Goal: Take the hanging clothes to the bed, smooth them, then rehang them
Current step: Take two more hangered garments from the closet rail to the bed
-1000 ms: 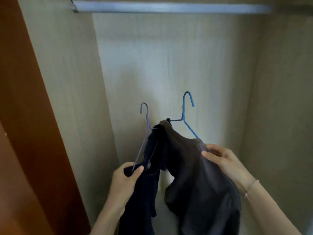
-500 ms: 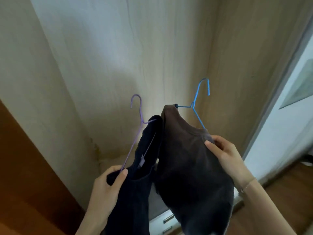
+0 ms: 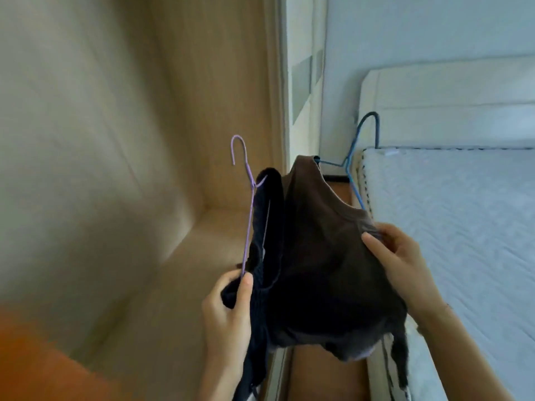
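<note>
As left hand [image 3: 227, 314] grips, purple hanger [image 3: 249, 224] stands upright.

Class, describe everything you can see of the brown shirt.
The brown shirt is a soft, knit-looking top with a round neckline. It hangs bunched on a blue hanger, whose hook rises above it. The right hand pinches its shoulder; its other side touches a dark garment. It is held in the air beside the bed.

Purple hanger [image 3: 249, 204], blue hanger [image 3: 353, 180], navy garment [image 3: 267, 227], brown shirt [image 3: 324, 256], white quilted mattress [image 3: 451, 227]
</note>
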Available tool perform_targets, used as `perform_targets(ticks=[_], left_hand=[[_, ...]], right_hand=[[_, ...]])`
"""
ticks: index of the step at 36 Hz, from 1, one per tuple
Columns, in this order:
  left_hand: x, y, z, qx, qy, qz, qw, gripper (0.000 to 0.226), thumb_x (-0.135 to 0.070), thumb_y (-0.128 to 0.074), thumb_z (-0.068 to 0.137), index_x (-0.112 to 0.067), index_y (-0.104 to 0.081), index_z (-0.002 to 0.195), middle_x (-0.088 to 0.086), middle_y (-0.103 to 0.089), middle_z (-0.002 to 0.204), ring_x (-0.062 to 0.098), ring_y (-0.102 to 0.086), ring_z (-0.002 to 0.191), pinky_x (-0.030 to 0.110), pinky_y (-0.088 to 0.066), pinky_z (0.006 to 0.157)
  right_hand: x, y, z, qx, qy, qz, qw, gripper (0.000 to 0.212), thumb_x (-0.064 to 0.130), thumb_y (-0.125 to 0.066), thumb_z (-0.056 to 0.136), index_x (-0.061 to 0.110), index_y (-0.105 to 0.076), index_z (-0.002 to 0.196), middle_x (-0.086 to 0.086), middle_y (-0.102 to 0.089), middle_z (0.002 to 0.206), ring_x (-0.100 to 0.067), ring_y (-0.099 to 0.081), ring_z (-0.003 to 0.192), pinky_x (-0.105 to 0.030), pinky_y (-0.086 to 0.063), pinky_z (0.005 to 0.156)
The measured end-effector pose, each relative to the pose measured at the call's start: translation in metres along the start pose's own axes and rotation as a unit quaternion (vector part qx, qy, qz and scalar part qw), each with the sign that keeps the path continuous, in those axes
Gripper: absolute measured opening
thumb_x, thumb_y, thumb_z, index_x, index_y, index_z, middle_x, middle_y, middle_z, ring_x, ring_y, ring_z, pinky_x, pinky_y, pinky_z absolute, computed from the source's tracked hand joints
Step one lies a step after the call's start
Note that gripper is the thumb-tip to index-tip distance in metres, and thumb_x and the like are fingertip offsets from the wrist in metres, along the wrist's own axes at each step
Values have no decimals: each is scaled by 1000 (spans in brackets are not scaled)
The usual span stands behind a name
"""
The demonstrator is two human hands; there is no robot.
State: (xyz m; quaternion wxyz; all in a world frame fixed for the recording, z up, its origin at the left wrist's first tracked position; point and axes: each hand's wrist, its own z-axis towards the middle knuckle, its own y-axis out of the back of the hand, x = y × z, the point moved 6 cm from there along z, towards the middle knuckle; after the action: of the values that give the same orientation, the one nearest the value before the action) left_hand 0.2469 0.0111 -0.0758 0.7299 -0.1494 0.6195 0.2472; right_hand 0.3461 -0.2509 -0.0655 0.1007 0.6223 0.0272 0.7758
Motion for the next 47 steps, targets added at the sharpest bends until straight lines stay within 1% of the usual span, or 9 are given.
perform_targets(ticks=[4, 9, 12, 16, 23, 31, 36, 41, 47], left_hand=[[3, -8, -33, 110, 9, 0, 994, 10, -26, -60, 89, -31, -66, 83, -18, -69, 79, -2, -63, 73, 11, -47, 64], [7, -11, -72, 219, 10, 13, 976, 15, -32, -62, 87, -40, -66, 75, -23, -69, 79, -7, -62, 75, 15, -45, 66], [8, -12, -102, 290, 12, 21, 957, 12, -34, -62, 86, -41, -67, 78, -20, -69, 82, -6, -62, 76, 20, -44, 69], [6, -14, -150, 369, 5, 21, 929, 16, -31, -65, 84, -44, -68, 75, -22, -70, 80, -8, -62, 75, 10, -49, 66], [-8, -15, -263, 499, -13, 7, 866, 22, -20, -66, 84, -39, -71, 74, -20, -71, 78, -10, -62, 73, -3, -42, 61], [-24, -14, -398, 589, -16, -14, 808, 18, -19, -68, 82, -35, -73, 76, -16, -73, 79, -7, -65, 72, 2, -46, 63], [-31, -30, -457, 620, 22, -13, 784, 6, -28, -70, 78, -34, -73, 80, -7, -75, 82, 16, -69, 88, 36, -52, 85], [-57, -66, -498, 633, 14, -55, 772, 14, -27, -69, 81, -38, -72, 72, -12, -74, 74, 2, -69, 69, 11, -51, 57], [-75, -140, -532, 660, -11, -66, 749, 13, -27, -68, 81, -38, -72, 75, -12, -74, 75, 1, -69, 68, 16, -51, 60]], right_hand=[[2, 47, -82, -69, -35, -68, 995, 11, 17, -61, 89, 17, -67, 98, -1, -72, 91, -14, -66, 87, -33, -51, 83], [13, 110, -184, -149, -58, -123, 979, 9, 26, -60, 89, 28, -67, 94, 13, -71, 88, 0, -65, 83, -10, -48, 73], [17, 140, -247, -200, -87, -132, 967, 10, 24, -61, 88, 26, -68, 95, 10, -72, 89, 0, -66, 85, -18, -47, 77], [18, 170, -330, -223, -128, -136, 957, 10, 25, -61, 89, 29, -68, 95, 8, -72, 91, -6, -67, 89, -25, -51, 82], [36, 218, -484, -308, -132, -173, 926, 20, 13, -63, 88, 32, -68, 88, 14, -72, 88, 6, -65, 74, -5, -48, 64], [60, 256, -669, -451, -179, -157, 860, 12, 10, -64, 86, 16, -70, 96, 6, -73, 89, 4, -64, 77, -5, -48, 69], [73, 277, -740, -500, -187, -134, 835, 14, 8, -64, 87, 17, -70, 94, 5, -74, 86, 3, -66, 76, -6, -49, 67], [83, 318, -769, -519, -184, -153, 820, 13, 8, -65, 86, 17, -70, 94, 6, -74, 87, 4, -66, 76, -5, -48, 68], [86, 391, -764, -504, -187, -190, 821, 15, 9, -65, 85, 21, -70, 92, 9, -74, 87, 3, -66, 77, -6, -49, 68]])
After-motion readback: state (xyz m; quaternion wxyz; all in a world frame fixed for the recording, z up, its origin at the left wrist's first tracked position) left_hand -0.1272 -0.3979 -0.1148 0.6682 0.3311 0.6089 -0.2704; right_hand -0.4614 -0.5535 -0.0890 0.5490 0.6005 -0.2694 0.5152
